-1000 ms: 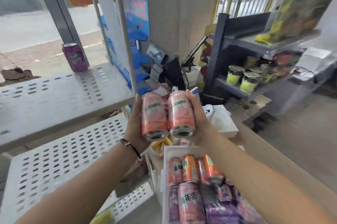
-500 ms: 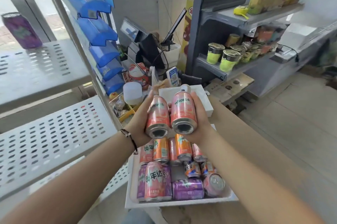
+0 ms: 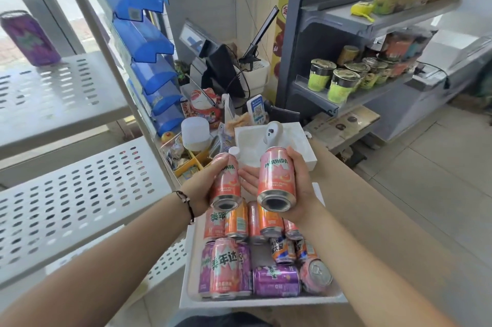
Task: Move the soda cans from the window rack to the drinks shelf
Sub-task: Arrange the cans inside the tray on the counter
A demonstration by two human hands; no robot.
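Pink cans, two of them, one per hand, and I'm holding both over the white tray (image 3: 266,302) w/ their bases tipped toward me. Left hand (image 3: 198,188) is wrapping its fingers round the left pink can (image 3: 226,183), thumb lying along the top edge. Right hand (image 3: 299,188) is cupping the right pink can (image 3: 277,180) from underneath, fingers curling up its far side; the Mirinda lettering is facing up. The two cans are sitting close but apart, a bit of my right palm showing between them. Below them the tray is carrying a jumble of pink, orange and purple cans, approx. a dozen, tho' some are hiding under my hands so I can't count for sure. One purple can (image 3: 29,39) is standing upright, alone, on the upper perforated shelf of the white window rack (image 3: 80,193) to my left, by the glass. To my right the grey drinks shelf (image 3: 354,99) is holding green-labelled cups along its front edge. Between rack and shelf, a till screen (image 3: 218,60) and small counter bits are sitting behind the tray.
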